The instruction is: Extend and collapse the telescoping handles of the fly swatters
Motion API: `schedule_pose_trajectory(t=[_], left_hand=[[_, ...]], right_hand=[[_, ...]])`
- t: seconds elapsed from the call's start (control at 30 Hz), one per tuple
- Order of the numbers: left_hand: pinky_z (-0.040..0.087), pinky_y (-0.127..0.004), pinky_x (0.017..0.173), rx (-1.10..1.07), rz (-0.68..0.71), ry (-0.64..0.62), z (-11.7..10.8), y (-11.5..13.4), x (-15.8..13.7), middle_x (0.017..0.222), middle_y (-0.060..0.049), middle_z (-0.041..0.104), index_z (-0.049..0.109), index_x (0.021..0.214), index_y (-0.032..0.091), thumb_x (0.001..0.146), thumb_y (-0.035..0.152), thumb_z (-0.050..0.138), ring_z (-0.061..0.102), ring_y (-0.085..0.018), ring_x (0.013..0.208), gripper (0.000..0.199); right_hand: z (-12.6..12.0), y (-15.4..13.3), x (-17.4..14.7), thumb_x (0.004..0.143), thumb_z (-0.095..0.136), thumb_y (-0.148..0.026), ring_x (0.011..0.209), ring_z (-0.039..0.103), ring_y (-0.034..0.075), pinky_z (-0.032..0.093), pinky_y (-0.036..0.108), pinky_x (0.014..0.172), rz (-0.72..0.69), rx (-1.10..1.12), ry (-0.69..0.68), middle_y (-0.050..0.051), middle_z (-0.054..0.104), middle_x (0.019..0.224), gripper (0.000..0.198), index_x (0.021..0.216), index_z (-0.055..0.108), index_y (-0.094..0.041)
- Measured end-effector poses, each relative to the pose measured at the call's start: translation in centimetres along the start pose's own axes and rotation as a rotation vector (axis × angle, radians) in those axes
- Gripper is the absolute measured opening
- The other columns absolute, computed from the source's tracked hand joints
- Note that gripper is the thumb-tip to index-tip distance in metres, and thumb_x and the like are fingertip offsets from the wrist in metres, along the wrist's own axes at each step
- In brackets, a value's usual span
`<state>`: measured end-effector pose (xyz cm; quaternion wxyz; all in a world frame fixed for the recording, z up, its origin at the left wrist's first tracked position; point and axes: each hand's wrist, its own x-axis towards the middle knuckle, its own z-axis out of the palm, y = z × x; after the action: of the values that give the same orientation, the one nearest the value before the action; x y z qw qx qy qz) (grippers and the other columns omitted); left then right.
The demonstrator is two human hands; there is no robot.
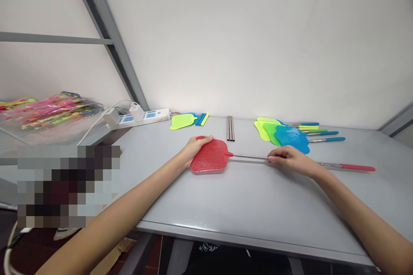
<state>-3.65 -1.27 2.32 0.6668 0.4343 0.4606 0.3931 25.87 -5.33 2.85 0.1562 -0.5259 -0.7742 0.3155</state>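
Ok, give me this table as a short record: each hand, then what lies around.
Left hand: holds the red swatter head by its outer edge
Right hand: pinches the metal rod
Red grip: beyond the right hand
Back middle: metal tubes, side by side
Back left: yellow swatter head, white power strip
Back right: overlapping yellow, green and blue swatters

Clock middle: rod (pixel 250 157) of red swatter (pixel 210 157).
- 6 o'clock: lots of bare table (pixel 232 206), easy way for hand, down to front edge (pixel 251 241).
- 12: open lane between three metal tubes (pixel 230 129) at 11 and swatter pile (pixel 290 137) at 2; white wall (pixel 238 51) stops it.
- 10: yellow swatter head (pixel 182 122) and small grips (pixel 201 119) in way; slim gap from grips to tubes.
- Half past 9, farther: power strip (pixel 148 118) blocks.
- 9 and 3: left hand (pixel 195 149), right hand (pixel 288 159) fill way.
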Motion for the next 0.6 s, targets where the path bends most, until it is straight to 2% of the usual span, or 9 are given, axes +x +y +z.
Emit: schedule_pose_trajectory(t=[0.23,0.43,0.6], left_hand=[[0.043,-0.023,0.049,0.105,0.135,0.056,-0.2,-0.9,0.1,0.06,-0.003,0.059,0.057,0.068,0.012,0.06,0.045,0.064,0.057,-0.014,0.054,0.034],[0.044,-0.026,0.053,0.199,0.22,0.098,0.2,-1.3,-0.1,0.065,-0.004,0.062,0.058,0.069,0.013,0.062,0.048,0.061,0.058,-0.017,0.06,0.036],[0.043,-0.025,0.053,0.255,0.292,0.092,0.4,-1.2,-0.3,0.063,-0.002,0.062,0.059,0.068,0.014,0.064,0.048,0.059,0.057,-0.015,0.058,0.034]], right_hand=[[0.7,-0.1,0.0,0.077,0.039,-0.043,0.052,0.032,0.011,0.024,0.024,0.049,0.008,-0.005,-0.066,-0.003,0.035,0.053,0.034,0.061,0.052,-0.016],[0.3,-0.6,-0.4,0.075,0.041,-0.047,0.051,0.029,0.01,0.022,0.023,0.048,0.048,0.055,-0.106,-0.003,0.033,0.052,0.037,0.061,0.054,-0.016],[0.5,-0.1,-0.2,0.075,0.043,-0.045,0.048,0.025,0.009,0.019,0.023,0.047,0.098,0.179,-0.198,-0.005,0.029,0.051,0.034,0.064,0.055,-0.015]])
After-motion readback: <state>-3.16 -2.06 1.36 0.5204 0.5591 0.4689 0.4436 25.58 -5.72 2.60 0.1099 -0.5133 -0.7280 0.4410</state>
